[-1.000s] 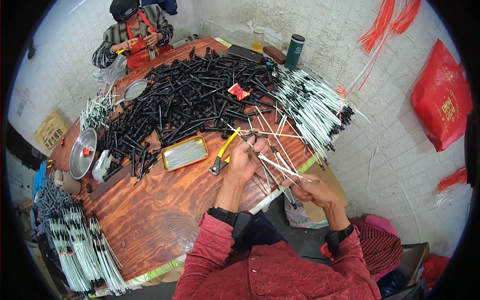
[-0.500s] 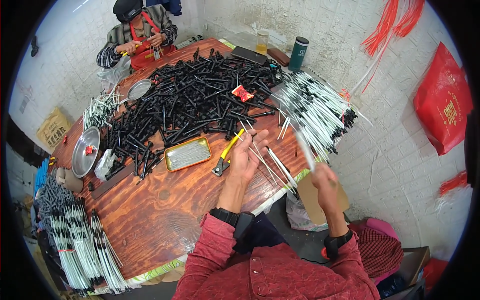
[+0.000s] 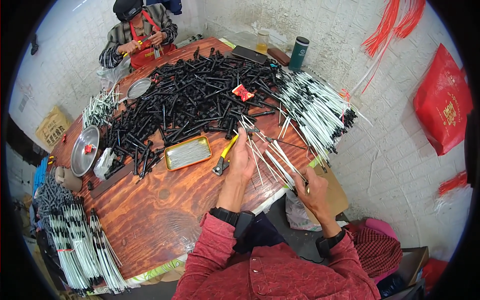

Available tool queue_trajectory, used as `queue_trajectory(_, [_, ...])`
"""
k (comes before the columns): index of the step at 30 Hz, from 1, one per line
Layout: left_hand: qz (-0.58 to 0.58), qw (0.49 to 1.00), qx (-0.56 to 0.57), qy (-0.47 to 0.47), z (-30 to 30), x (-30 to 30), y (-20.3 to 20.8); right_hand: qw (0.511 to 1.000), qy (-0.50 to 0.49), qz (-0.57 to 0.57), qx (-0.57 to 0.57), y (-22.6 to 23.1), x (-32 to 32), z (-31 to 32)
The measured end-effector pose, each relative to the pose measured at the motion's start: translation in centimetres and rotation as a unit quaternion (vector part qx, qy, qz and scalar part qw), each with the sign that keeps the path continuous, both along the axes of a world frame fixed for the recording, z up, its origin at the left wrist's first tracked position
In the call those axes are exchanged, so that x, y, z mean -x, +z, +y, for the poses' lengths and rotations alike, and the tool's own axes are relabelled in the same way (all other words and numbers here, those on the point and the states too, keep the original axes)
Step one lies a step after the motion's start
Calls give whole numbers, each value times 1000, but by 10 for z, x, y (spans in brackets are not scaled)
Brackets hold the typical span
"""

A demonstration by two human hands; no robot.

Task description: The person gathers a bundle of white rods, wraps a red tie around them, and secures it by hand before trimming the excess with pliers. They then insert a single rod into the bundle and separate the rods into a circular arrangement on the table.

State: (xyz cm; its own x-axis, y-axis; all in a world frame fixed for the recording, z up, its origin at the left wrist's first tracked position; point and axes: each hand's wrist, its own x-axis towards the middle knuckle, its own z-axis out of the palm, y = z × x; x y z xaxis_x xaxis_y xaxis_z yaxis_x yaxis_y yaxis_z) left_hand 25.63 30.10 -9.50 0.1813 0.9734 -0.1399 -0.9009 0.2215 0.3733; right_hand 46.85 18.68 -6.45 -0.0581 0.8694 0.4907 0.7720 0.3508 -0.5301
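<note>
My left hand (image 3: 242,161), palm up on the table's right part, closes loosely around several slim white rods (image 3: 257,159) that fan out past its fingers. My right hand (image 3: 311,189) is closed on the near ends of a pair of white rods (image 3: 286,157). Their far end meets a dark piece (image 3: 269,139) close to my left fingertips; whether they are joined is unclear. Between my hands, more thick white rods lie at the table edge. Left of my left wrist rest yellow-handled pliers (image 3: 224,157).
A large heap of black plastic parts (image 3: 200,90) covers the table's middle. White rods with black ends (image 3: 320,112) are piled right. A tin of thin pins (image 3: 188,153), a metal bowl (image 3: 85,150) and rod bundles (image 3: 85,245) lie left. A co-worker (image 3: 141,37) sits across, holding pliers.
My right hand has moved left and down, bringing the white rods from an upright, blurred position across toward my left hand. My left hand stays nearly in place.
</note>
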Motion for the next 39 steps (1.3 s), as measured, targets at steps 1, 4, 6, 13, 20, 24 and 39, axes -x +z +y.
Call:
queue_trajectory(1, [-13,1000,-7,-6,0,0,0,1000,-3,0,-7,-1,0,0])
queue_trajectory(4, [25,999,-15,15,-3,-1,-1,998,7,59,36,-6,3,-2])
queue_trajectory(6, [44,999,-19,25,-4,-1,0,994,12,90,58,-7,6,-3])
queue_trajectory(13, [-25,995,-101,0,-12,-9,25,944,64,223,235,-6,2,-9])
queue_trajectory(20, [-57,995,-47,-72,-10,13,16,973,47,-9,227,18,0,-8])
queue_trajectory(24, [-66,988,-48,-134,-12,10,25,995,-1,-60,-78,37,13,14])
queue_trajectory(39, [77,994,65,-48,-3,7,8,971,-154,-178,-48,-10,-66,61])
